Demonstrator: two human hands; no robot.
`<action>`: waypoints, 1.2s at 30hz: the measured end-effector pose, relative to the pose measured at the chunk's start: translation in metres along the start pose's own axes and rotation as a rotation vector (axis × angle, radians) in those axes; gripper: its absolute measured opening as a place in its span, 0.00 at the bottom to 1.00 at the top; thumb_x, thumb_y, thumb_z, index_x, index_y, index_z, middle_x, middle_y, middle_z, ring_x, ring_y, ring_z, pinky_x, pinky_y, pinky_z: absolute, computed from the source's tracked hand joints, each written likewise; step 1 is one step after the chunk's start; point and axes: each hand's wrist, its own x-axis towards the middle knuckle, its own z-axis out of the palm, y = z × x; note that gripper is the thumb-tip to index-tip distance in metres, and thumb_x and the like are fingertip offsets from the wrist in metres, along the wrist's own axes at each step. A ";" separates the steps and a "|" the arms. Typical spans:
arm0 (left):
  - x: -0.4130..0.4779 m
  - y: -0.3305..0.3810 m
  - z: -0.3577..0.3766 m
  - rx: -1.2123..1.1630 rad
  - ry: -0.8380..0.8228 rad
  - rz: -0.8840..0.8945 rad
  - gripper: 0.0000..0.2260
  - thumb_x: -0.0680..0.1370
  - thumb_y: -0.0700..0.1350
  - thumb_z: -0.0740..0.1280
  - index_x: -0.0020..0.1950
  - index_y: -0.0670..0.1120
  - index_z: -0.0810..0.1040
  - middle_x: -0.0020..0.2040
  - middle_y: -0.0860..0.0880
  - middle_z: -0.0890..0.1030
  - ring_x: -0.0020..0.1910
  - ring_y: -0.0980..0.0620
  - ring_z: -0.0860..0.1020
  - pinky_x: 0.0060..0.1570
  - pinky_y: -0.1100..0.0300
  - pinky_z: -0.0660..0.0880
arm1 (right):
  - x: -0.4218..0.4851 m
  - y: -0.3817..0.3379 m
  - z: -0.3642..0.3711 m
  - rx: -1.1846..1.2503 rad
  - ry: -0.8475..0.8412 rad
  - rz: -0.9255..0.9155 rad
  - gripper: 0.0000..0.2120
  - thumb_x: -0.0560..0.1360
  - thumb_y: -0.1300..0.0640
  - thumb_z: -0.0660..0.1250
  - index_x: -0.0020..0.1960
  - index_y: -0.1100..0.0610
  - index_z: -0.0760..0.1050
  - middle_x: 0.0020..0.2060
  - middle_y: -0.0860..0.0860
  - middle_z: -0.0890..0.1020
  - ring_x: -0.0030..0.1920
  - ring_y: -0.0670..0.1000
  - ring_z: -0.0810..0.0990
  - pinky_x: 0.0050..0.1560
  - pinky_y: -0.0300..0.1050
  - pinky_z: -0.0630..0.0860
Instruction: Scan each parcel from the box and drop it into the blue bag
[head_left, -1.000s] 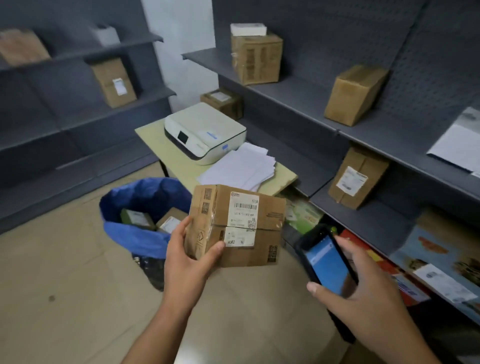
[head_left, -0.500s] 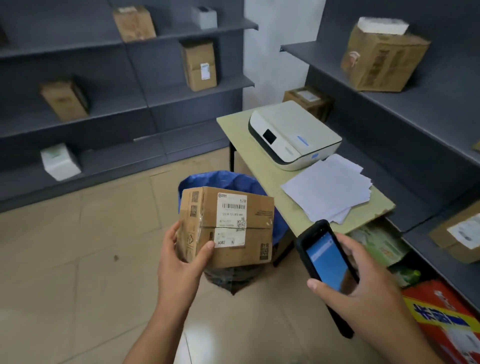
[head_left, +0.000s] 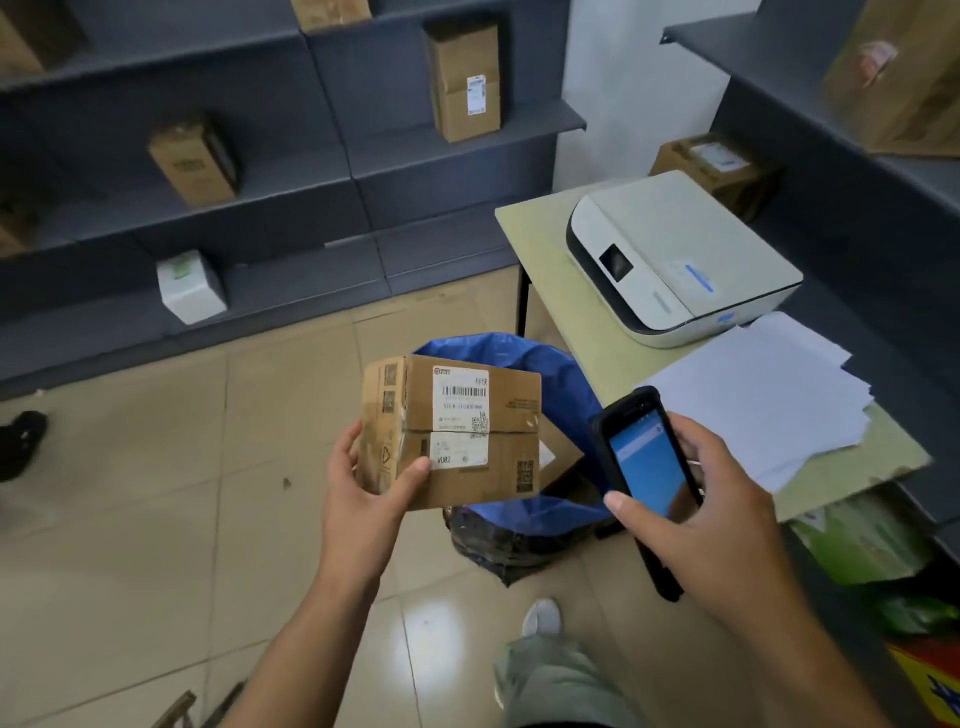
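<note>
My left hand (head_left: 363, 491) grips a brown cardboard parcel (head_left: 457, 431) by its left end, white barcode label facing up. The parcel hangs over the open blue bag (head_left: 550, 374), which stands on the floor beside the table. My right hand (head_left: 696, 512) holds a black handheld scanner (head_left: 647, 465) with a lit blue screen, just right of the parcel and apart from it. Another parcel shows inside the bag, mostly hidden behind the held one.
A yellowish table (head_left: 545, 291) at the right carries a white printer (head_left: 675, 260) and a stack of white paper (head_left: 763, 395). Grey shelves (head_left: 311, 176) with several boxes line the back and right. My leg and shoe (head_left: 540, 618) are below.
The view has swung left, so the table and right shelves slid to the right. The parcel now sits directly over the blue bag. Both hands keep their hold.
</note>
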 end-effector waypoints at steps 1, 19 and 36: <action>0.012 0.005 0.006 0.015 0.005 -0.007 0.43 0.62 0.63 0.80 0.74 0.63 0.67 0.67 0.57 0.76 0.61 0.64 0.78 0.63 0.48 0.79 | 0.013 0.003 0.003 0.010 0.001 0.000 0.37 0.62 0.42 0.78 0.66 0.35 0.65 0.53 0.32 0.75 0.52 0.33 0.74 0.38 0.30 0.73; 0.171 -0.012 0.108 0.245 -0.191 -0.088 0.38 0.64 0.64 0.79 0.71 0.63 0.68 0.68 0.54 0.76 0.66 0.51 0.77 0.60 0.49 0.80 | 0.174 0.080 0.032 0.006 0.067 0.230 0.38 0.62 0.41 0.78 0.68 0.41 0.65 0.55 0.43 0.75 0.53 0.43 0.75 0.43 0.33 0.71; 0.306 -0.226 0.258 0.557 -0.731 -0.318 0.34 0.75 0.60 0.75 0.77 0.52 0.68 0.68 0.50 0.76 0.65 0.49 0.76 0.60 0.55 0.74 | 0.159 0.163 0.120 -0.017 0.364 0.618 0.36 0.61 0.34 0.73 0.66 0.34 0.63 0.51 0.28 0.72 0.50 0.37 0.75 0.40 0.30 0.67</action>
